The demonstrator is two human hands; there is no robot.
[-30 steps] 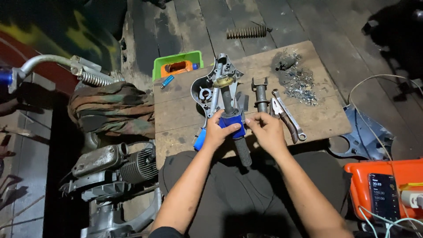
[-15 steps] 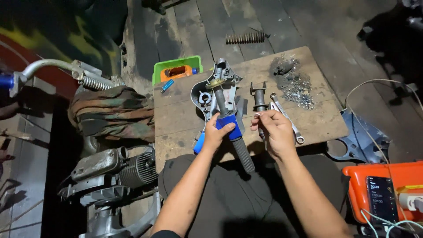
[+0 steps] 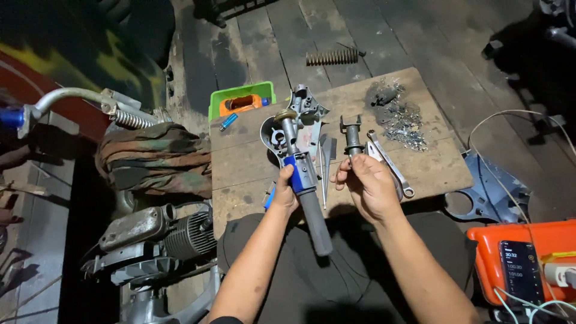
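My left hand (image 3: 284,192) grips a long grey metal shaft (image 3: 303,180) with a blue band and a brass-coloured top, held tilted over the wooden board (image 3: 432,162). My right hand (image 3: 368,183) holds a short dark metal fitting (image 3: 351,137) with a forked top, upright, just right of the shaft. Behind the shaft a grey metal housing (image 3: 306,105) lies on the board. A silver wrench (image 3: 390,165) rests on the board beside my right hand.
A pile of small metal bits (image 3: 402,117) lies at the board's far right. A green tray (image 3: 240,99) with an orange item sits at the far left corner. A coil spring (image 3: 333,57) lies on the floor. An engine (image 3: 162,234) is at left, an orange case (image 3: 528,258) with a phone at right.
My right hand has left the shaft and picked up the short dark fitting from the board. My left hand keeps its hold on the shaft.
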